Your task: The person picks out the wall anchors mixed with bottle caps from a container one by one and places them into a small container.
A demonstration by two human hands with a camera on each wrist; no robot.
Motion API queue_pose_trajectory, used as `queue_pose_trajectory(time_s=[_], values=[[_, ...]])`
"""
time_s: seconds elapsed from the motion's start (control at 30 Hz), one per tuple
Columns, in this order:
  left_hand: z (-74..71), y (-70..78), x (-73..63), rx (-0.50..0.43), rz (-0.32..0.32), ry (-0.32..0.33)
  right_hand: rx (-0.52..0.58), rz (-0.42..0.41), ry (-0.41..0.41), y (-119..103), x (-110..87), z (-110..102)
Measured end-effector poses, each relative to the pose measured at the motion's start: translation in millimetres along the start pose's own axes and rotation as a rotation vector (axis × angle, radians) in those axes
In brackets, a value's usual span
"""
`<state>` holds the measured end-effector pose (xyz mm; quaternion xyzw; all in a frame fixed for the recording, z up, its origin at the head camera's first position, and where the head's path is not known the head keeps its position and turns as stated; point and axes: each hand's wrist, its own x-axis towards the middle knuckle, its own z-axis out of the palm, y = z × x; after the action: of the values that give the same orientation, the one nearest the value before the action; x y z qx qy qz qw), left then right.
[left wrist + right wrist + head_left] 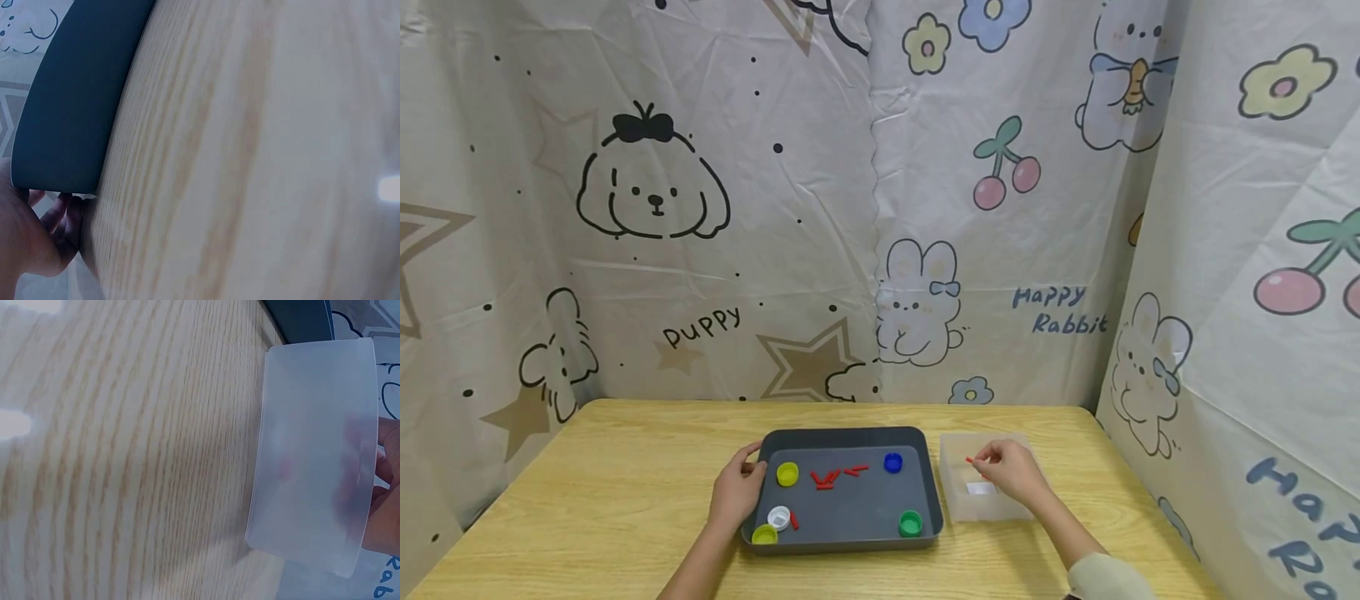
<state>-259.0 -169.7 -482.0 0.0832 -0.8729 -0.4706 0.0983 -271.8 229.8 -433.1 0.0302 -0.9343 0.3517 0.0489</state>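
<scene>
Head view: my right grip (1011, 472) pinches a red stick (970, 459) over the translucent box (981, 510), three o'clock of the gray tray (850, 521), whose nine-o'clock side my left grip (737, 489) grasps!

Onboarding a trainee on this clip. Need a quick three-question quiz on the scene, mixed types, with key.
1. Short answer: What does the right hand pinch at the translucent box?

2. True or false: The left hand touches the left end of the gray tray.

3. Multiple choice: Which color is the round cap nearest the tray's far right corner?
A) green
B) blue
C) white

Key:
1. A small red piece.
2. True.
3. B, the blue cap.
</scene>
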Motion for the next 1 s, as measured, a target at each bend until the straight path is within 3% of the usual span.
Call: queue_pose_trajectory(time_s=[0.53, 1.0], values=[[-0.1, -0.5, 0.5, -0.006, -0.001, 0.000, 0.010, -0.004, 0.014, 1, 1.3, 1], [0.1, -0.7, 1.1, -0.004, -0.003, -0.002, 0.021, -0.056, 0.012, -17, 2.4, 1]])
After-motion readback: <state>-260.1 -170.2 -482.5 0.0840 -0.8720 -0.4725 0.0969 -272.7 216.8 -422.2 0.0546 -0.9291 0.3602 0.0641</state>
